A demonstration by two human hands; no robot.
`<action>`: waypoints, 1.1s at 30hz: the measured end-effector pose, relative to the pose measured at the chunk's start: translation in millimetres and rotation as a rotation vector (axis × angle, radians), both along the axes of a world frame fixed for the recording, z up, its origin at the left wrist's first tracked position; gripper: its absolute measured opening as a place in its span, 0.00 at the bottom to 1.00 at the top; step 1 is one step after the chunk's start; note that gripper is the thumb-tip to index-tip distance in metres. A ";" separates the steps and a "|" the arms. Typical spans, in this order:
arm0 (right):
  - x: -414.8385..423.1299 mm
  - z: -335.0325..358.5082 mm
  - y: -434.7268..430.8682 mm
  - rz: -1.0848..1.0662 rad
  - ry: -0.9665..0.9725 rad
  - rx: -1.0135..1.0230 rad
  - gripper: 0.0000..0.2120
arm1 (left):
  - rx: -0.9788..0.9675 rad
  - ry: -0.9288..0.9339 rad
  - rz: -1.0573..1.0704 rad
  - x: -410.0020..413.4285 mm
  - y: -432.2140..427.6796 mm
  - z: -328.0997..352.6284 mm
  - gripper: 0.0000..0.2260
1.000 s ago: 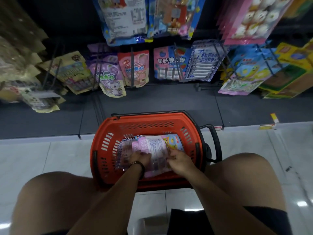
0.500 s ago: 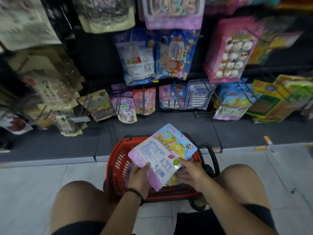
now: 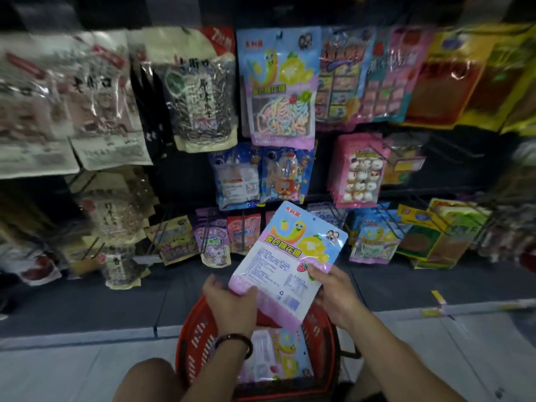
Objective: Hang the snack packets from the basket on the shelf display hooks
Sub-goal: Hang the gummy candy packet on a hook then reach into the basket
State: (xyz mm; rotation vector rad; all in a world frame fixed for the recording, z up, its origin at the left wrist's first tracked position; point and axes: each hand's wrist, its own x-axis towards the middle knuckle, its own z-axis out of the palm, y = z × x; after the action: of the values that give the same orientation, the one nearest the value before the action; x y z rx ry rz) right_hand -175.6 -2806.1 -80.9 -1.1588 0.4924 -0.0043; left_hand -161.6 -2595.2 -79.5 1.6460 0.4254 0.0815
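Observation:
I hold a blue, white and pink snack packet (image 3: pixel 287 256) tilted above the red basket (image 3: pixel 197 340). My left hand (image 3: pixel 232 306) grips its lower left corner, and my right hand (image 3: pixel 333 288) pinches its right edge. More packets of the same kind (image 3: pixel 278 355) lie in the basket between my knees. A matching packet (image 3: pixel 280 88) hangs high on the shelf display, straight above the one I hold.
Rows of hanging snack packets fill the dark shelf: seed bags (image 3: pixel 197 91) at left, pink marshmallow packs (image 3: pixel 359 172) at right, small pouches (image 3: pixel 214 239) low down. The dark shelf base (image 3: pixel 87 303) runs in front of the tiled floor (image 3: pixel 72 369).
Both hands lifted one packet out of the basket and raised it toward the shelf. The view tilted up, showing higher rows of hanging packets.

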 end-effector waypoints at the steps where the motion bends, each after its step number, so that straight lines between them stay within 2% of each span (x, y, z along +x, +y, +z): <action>1: 4.5 9.6 0.3 0.000 -0.020 -0.019 0.10 | 0.127 -0.043 0.034 0.8 -1.9 15.2 0.40; 4: 13.9 36.2 4.0 -0.001 -0.085 -0.065 0.09 | 0.470 -0.186 -0.099 3.6 -12.5 48.6 0.32; 7: 18.3 63.1 12.3 0.011 -0.152 -0.145 0.07 | 0.568 -0.244 -0.257 7.8 -22.4 69.8 0.27; 10: 20.5 88.8 22.8 0.055 -0.250 -0.240 0.06 | 0.444 -0.353 -0.340 11.2 -30.0 90.7 0.26; 13: 18.9 116.5 35.2 0.158 -0.318 -0.238 0.08 | 0.114 -0.382 -0.485 15.1 -32.1 110.2 0.25; 15: 17.8 131.7 42.6 0.242 -0.323 -0.227 0.12 | -0.106 -0.355 -0.509 19.5 -31.1 116.7 0.25; 17: 19.1 141.2 45.3 0.247 -0.409 -0.368 0.11 | -0.202 -0.371 -0.458 27.4 -28.0 125.4 0.13; 19: 24.2 148.0 39.5 0.172 -0.524 -0.656 0.19 | -0.149 -0.402 -0.393 35.8 -21.8 137.6 0.08; 21: 25.7 161.8 29.6 0.052 -0.576 -0.895 0.21 | -0.155 -0.394 -0.394 45.3 -12.3 148.7 0.08; 23: 27.4 175.3 14.9 -0.037 -0.570 -1.042 0.29 | -0.198 -0.378 -0.460 55.7 -2.1 158.6 0.12; 26: 32.8 190.8 -1.8 0.080 -0.533 -1.016 0.41 | -0.221 -0.397 -0.481 65.9 6.3 174.7 0.12; 29: 40.2 197.9 -4.2 0.119 -0.525 -0.926 0.45 | -0.155 -0.451 -0.443 75.9 7.2 186.3 0.14; 31: 45.3 204.4 -3.5 0.072 -0.537 -0.884 0.43 | -0.075 -0.519 -0.415 81.4 5.9 193.0 0.21; 33: 49.8 214.7 -2.1 0.034 -0.526 -0.921 0.42 | -0.022 -0.583 -0.402 87.8 3.6 200.8 0.33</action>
State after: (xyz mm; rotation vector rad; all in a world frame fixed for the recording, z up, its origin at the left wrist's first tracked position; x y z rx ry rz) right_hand -125.8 -2808.2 133.8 -1.9818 -0.0335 -0.5417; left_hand -73.8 -2591.6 121.3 1.5709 -0.3459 0.2453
